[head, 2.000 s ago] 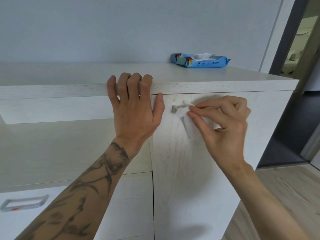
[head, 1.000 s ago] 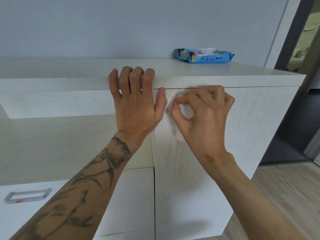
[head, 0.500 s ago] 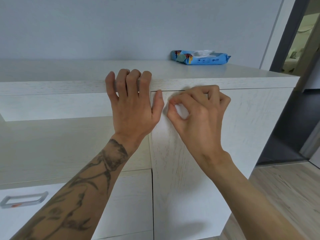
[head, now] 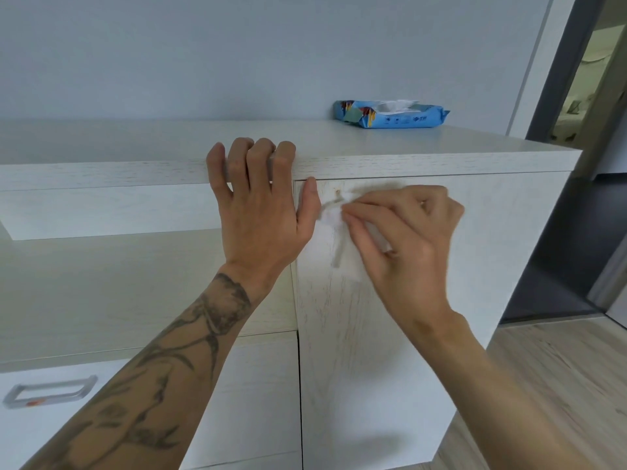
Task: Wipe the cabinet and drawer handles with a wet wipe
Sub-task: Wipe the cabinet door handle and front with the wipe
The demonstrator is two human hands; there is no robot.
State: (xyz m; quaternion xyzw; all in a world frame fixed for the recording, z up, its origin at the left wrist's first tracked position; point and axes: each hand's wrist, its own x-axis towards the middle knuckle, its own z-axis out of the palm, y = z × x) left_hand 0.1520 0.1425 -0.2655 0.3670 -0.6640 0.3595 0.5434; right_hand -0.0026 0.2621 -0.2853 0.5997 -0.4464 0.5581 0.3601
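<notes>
At the upper left corner of the cabinet door (head: 373,368), the right hand (head: 403,239) pinches the wet wipe (head: 330,218) against the upright door handle (head: 337,256), lower than half a second ago, when it hid the handle. The left hand (head: 261,212) still hooks its fingers over the front edge of the cabinet top (head: 441,144), thumb on the door's edge; bare door face lies below both hands.

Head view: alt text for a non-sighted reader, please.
The right hand pinches a white wet wipe against the door handle of a pale cabinet. The left hand hooks its fingers over the cabinet top beside it. A blue wipes pack lies on top; a drawer handle sits lower left.
</notes>
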